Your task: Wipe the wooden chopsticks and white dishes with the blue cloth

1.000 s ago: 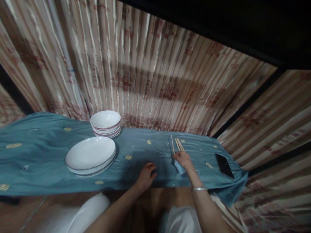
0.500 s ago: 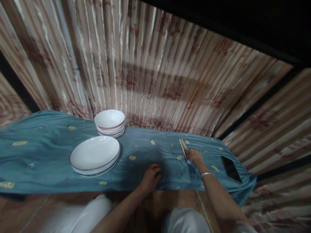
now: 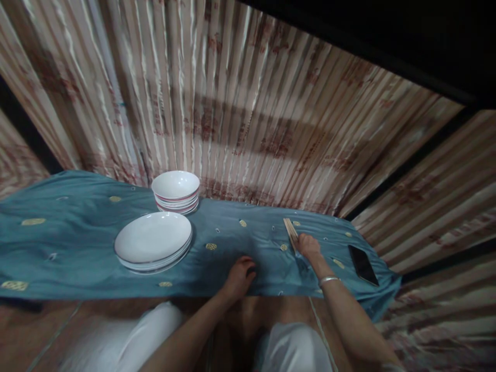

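Wooden chopsticks (image 3: 290, 231) lie at a slant over the teal tablecloth, their far ends fanned slightly. My right hand (image 3: 309, 247) is closed around their near part, hiding those ends; a silver bangle circles the wrist. Some bluish material shows just beneath this hand, too unclear to name. Near the table's front edge, my left hand (image 3: 239, 277) rests with fingers loosely curled and a dark gap between thumb and fingers. Nothing shows in it. To its left stands a stack of white oval plates (image 3: 155, 237), with a stack of white, red-banded bowls (image 3: 176, 186) behind.
A black phone (image 3: 363, 265) lies at the table's right end. The patterned tablecloth (image 3: 85, 232) covers the long table. Pleated curtains (image 3: 232, 103) hang close behind it, and dark frame bars (image 3: 406, 165) slant along the right side.
The whole view has shifted slightly, so the table sits a little higher. My right hand keeps its hold on the chopsticks, whose far ends look closer together. My left hand stays about where it was.
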`<state>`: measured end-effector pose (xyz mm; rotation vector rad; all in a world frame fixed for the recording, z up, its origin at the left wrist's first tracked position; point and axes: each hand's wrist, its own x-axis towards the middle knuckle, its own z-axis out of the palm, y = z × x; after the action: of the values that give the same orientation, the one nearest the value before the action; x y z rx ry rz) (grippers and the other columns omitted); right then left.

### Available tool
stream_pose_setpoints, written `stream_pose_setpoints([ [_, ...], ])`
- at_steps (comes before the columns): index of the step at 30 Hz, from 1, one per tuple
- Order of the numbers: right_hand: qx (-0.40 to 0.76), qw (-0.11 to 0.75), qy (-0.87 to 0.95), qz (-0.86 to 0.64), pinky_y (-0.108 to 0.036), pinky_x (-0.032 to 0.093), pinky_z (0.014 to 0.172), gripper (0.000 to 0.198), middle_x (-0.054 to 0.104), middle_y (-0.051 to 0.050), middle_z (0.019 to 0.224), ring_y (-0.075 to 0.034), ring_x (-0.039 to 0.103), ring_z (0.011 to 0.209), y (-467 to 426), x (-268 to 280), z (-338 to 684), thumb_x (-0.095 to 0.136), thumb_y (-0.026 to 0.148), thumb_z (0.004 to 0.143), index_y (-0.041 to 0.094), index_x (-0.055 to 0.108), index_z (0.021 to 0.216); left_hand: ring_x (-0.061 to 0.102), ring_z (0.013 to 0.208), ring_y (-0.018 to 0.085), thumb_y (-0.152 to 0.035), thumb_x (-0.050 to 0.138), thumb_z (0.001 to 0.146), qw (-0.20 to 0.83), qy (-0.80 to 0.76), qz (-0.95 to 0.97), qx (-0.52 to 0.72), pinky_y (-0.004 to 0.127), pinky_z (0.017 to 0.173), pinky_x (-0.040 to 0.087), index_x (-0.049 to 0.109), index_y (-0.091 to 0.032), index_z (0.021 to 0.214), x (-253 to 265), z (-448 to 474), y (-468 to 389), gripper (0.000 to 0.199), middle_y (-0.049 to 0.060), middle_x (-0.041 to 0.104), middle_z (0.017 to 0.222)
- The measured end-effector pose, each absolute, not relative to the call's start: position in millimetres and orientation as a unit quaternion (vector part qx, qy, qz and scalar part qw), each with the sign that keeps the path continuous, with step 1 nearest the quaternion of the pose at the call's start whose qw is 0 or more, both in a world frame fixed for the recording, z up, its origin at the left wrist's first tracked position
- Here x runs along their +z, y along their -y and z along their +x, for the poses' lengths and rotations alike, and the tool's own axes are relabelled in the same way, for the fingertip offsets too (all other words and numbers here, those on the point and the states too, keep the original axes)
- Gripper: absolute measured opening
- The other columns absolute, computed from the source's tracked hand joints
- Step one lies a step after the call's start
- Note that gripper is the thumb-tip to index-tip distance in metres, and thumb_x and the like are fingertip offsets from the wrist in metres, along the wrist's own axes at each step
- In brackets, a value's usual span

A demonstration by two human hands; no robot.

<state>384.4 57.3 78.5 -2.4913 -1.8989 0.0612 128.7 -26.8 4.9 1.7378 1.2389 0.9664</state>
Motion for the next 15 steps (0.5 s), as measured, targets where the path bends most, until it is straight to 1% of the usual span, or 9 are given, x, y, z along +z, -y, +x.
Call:
stream_pose_setpoints([
  [2,0.040,0.035,0.615,-0.787,-0.036,0.043,0.085,0.024,0.066,-0.022,0.101,-0.030,0.062,0.102,-51,79,372,0.051,0.026,0.086,0.009,0.066,0.096,0.058,0.107,0.024,-0.005,0.061,0.066,0.408,-0.489,0.666,0.389,0.040,0.099,0.041,0.071,-0.018,0.087,7,129,28,0.026,0.010,0.063,0.111],
  [5,0.095,0.097,0.635,-0.761,-0.031,0.044,0.080,0.022,0.071,-0.013,0.090,-0.025,0.065,0.095,-41,73,344,0.054,0.029,0.083,0.016,0.070,0.087,0.058,0.105,0.023,-0.005,0.061,0.066,0.425,-0.489,0.646,0.404,0.040,0.099,0.041,0.071,-0.017,0.087,9,127,33,0.027,0.010,0.064,0.109],
  [8,0.165,0.173,0.648,-0.723,-0.029,0.045,0.075,0.021,0.072,-0.007,0.081,-0.022,0.066,0.087,-30,61,311,0.054,0.032,0.082,0.020,0.072,0.083,0.060,0.099,0.022,-0.009,0.060,0.069,0.442,-0.494,0.619,0.421,0.038,0.093,0.046,0.068,-0.018,0.099,11,125,38,0.032,0.009,0.066,0.105],
  [10,0.211,0.227,0.653,-0.691,-0.028,0.046,0.078,0.020,0.072,-0.004,0.086,-0.019,0.065,0.090,-22,51,288,0.053,0.032,0.081,0.022,0.071,0.083,0.063,0.094,0.020,-0.013,0.059,0.073,0.465,-0.502,0.585,0.436,0.036,0.087,0.049,0.063,-0.018,0.111,12,122,40,0.039,0.010,0.066,0.108],
  [12,0.278,0.301,0.643,-0.647,-0.029,0.046,0.082,0.022,0.072,-0.004,0.093,-0.019,0.064,0.093,-14,40,267,0.054,0.035,0.079,0.022,0.070,0.087,0.065,0.088,0.018,-0.016,0.058,0.074,0.505,-0.509,0.529,0.455,0.034,0.084,0.050,0.059,-0.017,0.119,15,119,41,0.045,0.011,0.065,0.113],
  [15,0.348,0.357,0.619,-0.607,-0.031,0.047,0.084,0.034,0.070,-0.006,0.099,-0.019,0.063,0.093,-3,27,241,0.054,0.044,0.076,0.019,0.068,0.095,0.065,0.085,0.018,-0.014,0.063,0.069,0.548,-0.509,0.449,0.489,0.034,0.085,0.050,0.061,-0.016,0.115,19,112,43,0.046,0.010,0.067,0.111],
])
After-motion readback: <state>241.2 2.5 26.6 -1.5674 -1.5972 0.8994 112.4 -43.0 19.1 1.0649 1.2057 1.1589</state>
